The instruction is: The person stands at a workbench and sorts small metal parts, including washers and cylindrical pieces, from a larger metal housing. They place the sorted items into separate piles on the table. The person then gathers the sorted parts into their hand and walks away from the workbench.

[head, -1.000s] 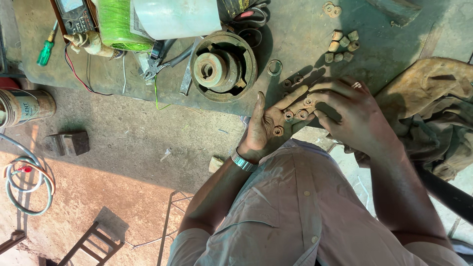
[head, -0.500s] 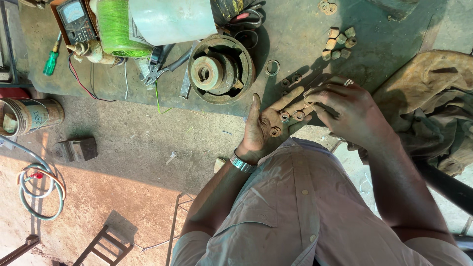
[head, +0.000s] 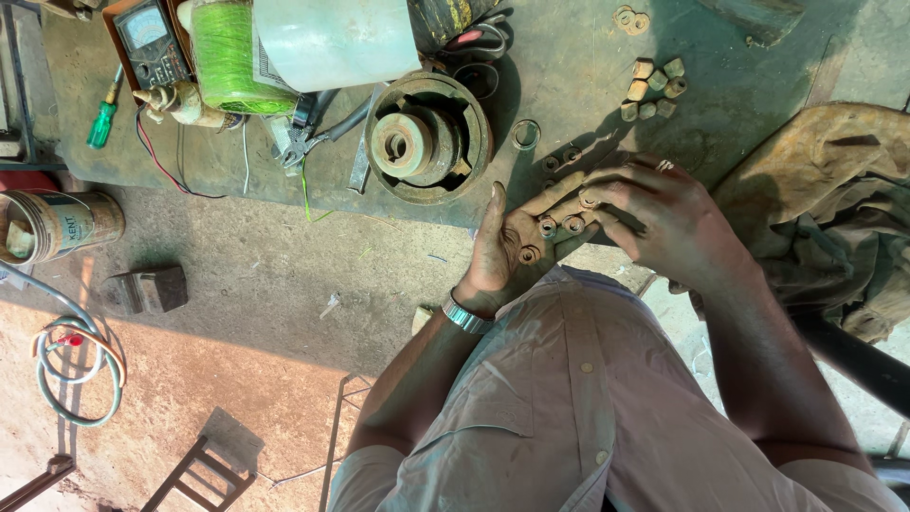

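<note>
My left hand [head: 517, 242] lies palm up at the bench edge, cupping several small rusty nuts [head: 553, 228] on its palm and fingers. A metal watch sits on its wrist. My right hand [head: 664, 223] reaches over the left fingertips, its fingers curled on a nut at about the left hand's fingertips. More loose nuts [head: 654, 83] lie in a cluster on the dark bench [head: 569, 85] beyond my hands. A round rusty pulley housing [head: 427, 140] sits just left of my left hand.
A multimeter [head: 152, 43], a green screwdriver [head: 102, 118], a green spool [head: 227, 52], a pale jug [head: 336, 38] and pliers [head: 318, 128] crowd the bench's left. A tin [head: 57, 226], a dark block [head: 152, 289] and coiled hose [head: 81, 374] lie on the floor. Brown cloth [head: 825, 209] lies at right.
The camera view has shifted, so the bench appears lower and slightly rightwards. My hands stay together, the right fingers still picking at nuts on the left palm.
</note>
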Available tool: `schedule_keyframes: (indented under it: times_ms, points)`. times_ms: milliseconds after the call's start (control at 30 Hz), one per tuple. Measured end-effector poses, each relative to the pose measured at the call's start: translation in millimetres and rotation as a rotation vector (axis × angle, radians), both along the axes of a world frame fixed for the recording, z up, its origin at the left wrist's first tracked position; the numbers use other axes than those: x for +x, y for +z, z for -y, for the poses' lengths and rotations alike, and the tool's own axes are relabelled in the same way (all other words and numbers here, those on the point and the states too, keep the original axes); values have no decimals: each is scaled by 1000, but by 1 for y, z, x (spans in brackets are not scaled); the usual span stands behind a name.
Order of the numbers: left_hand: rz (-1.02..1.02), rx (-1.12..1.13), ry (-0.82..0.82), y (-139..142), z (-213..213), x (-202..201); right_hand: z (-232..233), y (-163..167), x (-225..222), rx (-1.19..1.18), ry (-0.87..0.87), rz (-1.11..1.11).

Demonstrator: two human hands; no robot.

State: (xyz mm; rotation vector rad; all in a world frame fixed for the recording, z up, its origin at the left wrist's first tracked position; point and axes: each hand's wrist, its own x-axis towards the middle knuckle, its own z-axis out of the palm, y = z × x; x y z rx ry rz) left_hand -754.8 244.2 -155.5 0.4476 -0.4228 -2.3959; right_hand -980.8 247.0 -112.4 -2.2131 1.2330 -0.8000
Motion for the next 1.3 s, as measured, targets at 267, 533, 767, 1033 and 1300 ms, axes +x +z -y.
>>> schedule_keyframes:
  times_ms: [267, 533, 767, 1033, 1300]
  points:
    - [4, 21, 25, 3, -1, 0, -1, 0, 1, -22, -24, -224]
    - [29, 70, 42, -6, -2, 1, -6, -11, -1, 53, -19, -263]
    - [79, 94, 16, -6, -2, 6, -5, -16, -1, 20, -48, -185]
    - [85, 63, 83, -3, -8, 21, 15, -35, -60, 21, -474, -10]
    - [93, 50, 100, -7, -11, 25, 37, -58, -20, -191, -533, -314]
